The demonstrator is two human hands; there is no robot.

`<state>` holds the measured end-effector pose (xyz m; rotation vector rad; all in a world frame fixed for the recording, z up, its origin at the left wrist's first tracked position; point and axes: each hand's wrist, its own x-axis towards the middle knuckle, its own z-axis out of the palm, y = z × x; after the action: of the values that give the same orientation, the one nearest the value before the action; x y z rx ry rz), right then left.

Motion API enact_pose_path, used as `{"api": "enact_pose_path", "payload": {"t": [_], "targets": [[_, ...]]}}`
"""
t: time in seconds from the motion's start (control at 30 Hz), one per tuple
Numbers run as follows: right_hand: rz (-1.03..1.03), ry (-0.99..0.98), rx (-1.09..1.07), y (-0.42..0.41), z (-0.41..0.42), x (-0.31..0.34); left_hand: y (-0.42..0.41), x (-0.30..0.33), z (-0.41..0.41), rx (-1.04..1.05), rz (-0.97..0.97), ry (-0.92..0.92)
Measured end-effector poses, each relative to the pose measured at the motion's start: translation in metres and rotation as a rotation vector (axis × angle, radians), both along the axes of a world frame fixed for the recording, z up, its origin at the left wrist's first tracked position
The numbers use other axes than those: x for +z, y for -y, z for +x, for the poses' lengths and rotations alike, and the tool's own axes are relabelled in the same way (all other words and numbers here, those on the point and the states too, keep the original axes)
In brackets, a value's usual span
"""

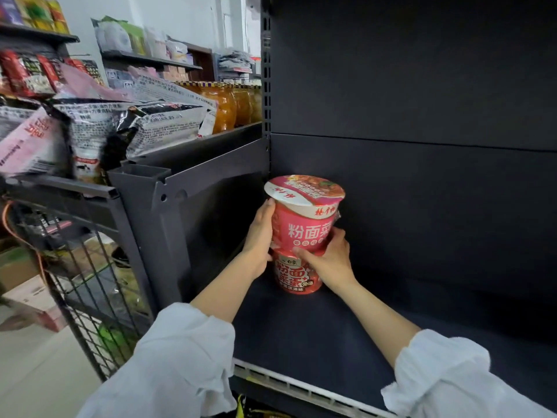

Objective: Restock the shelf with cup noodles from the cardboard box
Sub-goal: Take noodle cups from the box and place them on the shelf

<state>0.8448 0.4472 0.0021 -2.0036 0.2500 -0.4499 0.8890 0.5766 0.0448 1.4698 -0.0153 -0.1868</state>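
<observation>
The top cup (304,215), between the two hands, has big white words "粉面菜" on its red side. The cup under it (297,274), by the right hand (328,257), says "粉面菜蛋". Words on the bags (156,122) are too small to read.

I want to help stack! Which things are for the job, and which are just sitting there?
For the job: top cup, bottom cup, shelf, left hand, right hand.
Just there: jars, packets, wire rack.
</observation>
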Motion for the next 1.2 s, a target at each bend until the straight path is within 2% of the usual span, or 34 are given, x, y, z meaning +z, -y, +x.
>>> {"api": "enact_pose_path", "payload": {"t": [0.17,0.27,0.43,0.57,0.73,0.93,1.03,1.2], "targets": [[0.009,-0.075,0.021,0.002,0.002,0.007,-0.001,0.001,-0.009,0.004,0.006,0.035],[0.027,-0.077,0.065,0.005,-0.004,0.011,-0.001,-0.003,-0.016,0.096,0.073,0.092],[-0.010,-0.062,0.062,0.011,-0.032,0.024,0.001,-0.002,-0.043,0.247,0.292,0.181],[0.033,-0.025,0.079,0.024,-0.072,0.037,0.016,0.012,-0.088,0.180,0.467,0.362],[-0.052,0.022,0.171,0.053,-0.155,0.062,0.045,0.030,-0.165,0.043,0.624,0.557],[-0.302,0.145,0.158,0.117,-0.286,0.067,0.101,0.024,-0.291,0.071,0.630,0.755],[-0.359,0.132,0.113,0.151,-0.355,0.063,0.132,0.017,-0.352,0.006,0.680,0.810],[-0.405,0.041,0.008,0.211,-0.473,0.049,0.197,0.000,-0.454,-0.208,0.628,0.782]]}}
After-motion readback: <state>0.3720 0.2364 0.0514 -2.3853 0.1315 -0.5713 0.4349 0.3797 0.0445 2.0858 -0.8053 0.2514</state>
